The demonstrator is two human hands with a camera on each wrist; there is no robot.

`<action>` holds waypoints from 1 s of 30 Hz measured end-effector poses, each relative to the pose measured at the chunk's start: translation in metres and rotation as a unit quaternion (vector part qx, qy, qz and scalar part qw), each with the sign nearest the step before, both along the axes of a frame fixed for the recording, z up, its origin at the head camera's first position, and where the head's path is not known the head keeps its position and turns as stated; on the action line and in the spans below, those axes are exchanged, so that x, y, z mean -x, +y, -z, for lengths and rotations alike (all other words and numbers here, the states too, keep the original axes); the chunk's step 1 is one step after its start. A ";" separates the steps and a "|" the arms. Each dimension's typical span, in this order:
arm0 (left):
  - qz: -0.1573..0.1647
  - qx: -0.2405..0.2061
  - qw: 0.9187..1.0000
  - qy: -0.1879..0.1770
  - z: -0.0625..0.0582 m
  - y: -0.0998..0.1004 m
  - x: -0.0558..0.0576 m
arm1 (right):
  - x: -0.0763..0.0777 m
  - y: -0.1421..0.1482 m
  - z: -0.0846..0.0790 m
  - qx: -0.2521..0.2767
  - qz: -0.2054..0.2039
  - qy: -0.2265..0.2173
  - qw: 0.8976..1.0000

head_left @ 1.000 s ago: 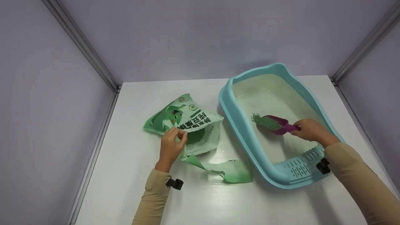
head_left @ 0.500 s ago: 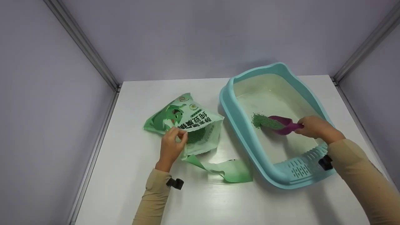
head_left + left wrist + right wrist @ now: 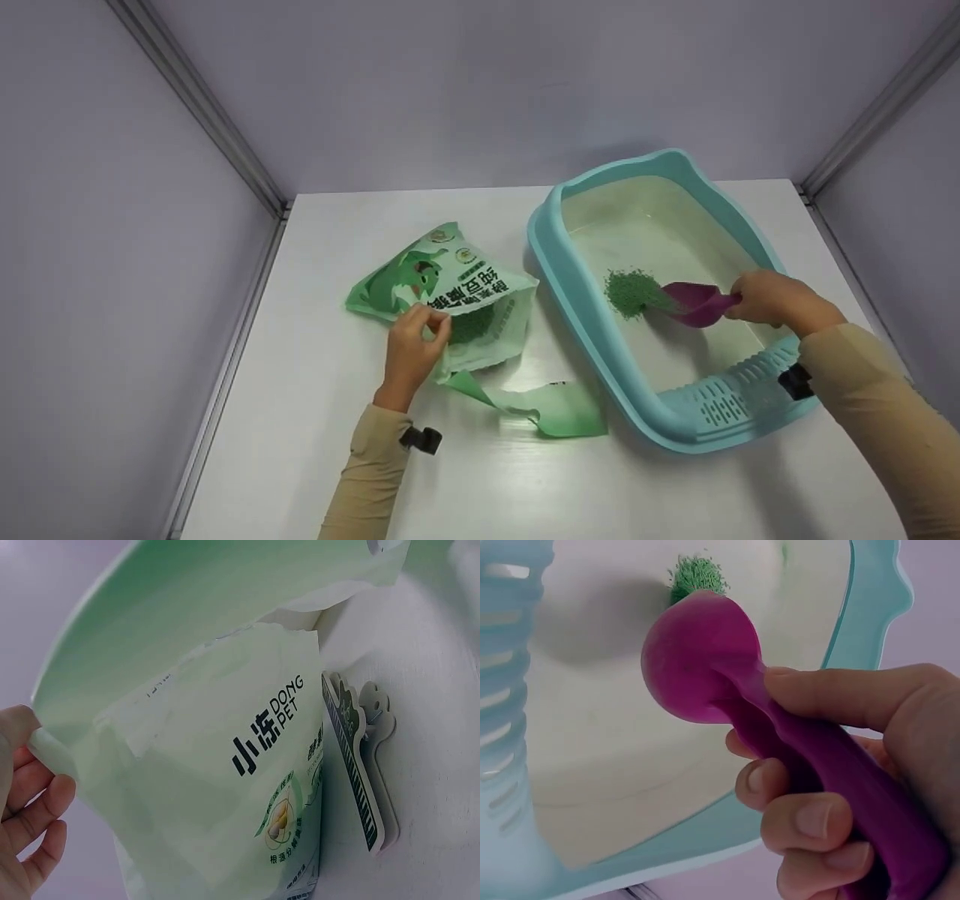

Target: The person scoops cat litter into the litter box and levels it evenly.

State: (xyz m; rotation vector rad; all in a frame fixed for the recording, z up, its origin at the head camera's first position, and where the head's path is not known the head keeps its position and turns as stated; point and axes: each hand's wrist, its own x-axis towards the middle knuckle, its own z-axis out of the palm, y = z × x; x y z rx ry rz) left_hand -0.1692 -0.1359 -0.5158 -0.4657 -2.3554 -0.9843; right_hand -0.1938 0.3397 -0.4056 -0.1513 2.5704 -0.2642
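My right hand (image 3: 780, 300) grips the handle of a purple scoop (image 3: 697, 304), fingers wrapped round it in the right wrist view. The scoop tilts over a blue litter box (image 3: 581, 315), its mouth toward a small heap of green pellet litter (image 3: 631, 291) on the box floor. Some pellets still lie at the scoop's lip. To the left, an opened green litter bag (image 3: 469, 281) lies on its side, mouth toward the front right, with green pellets inside. My left hand (image 3: 412, 349) pinches the edge of the bag's mouth between thumb and fingers.
A torn strip of green bag film (image 3: 562, 416) lies on the white table (image 3: 480, 487) before the bag. A slotted step (image 3: 720, 409) fills the box's near end. Walls stand behind and beside the table. A flat printed piece (image 3: 364, 765) shows beside the bag.
My right hand has drawn the scoop to the right and tipped it, and pellets have slid out, so the heap has grown. The left hand and bag have stayed in place.
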 end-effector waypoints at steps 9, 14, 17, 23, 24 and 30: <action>0.003 -0.004 1.000 0.007 0.000 0.001 0.000 | -0.003 0.008 -0.014 -0.025 0.007 0.010 1.000; -0.001 -0.001 1.000 0.005 0.001 0.001 0.000 | -0.005 0.008 -0.015 -0.016 0.012 0.018 1.000; -0.002 -0.001 1.000 0.003 0.001 0.001 -0.001 | -0.005 0.007 -0.013 0.005 0.022 0.022 1.000; -0.002 -0.002 1.000 0.006 0.001 0.001 0.000 | -0.008 0.003 -0.009 0.031 0.035 0.034 0.998; -0.002 -0.002 1.000 0.007 0.001 0.001 0.000 | -0.009 0.003 -0.009 0.032 0.036 0.038 0.998; -0.006 0.001 1.000 0.005 0.001 0.001 0.000 | -0.016 -0.001 -0.004 0.054 0.020 0.081 0.995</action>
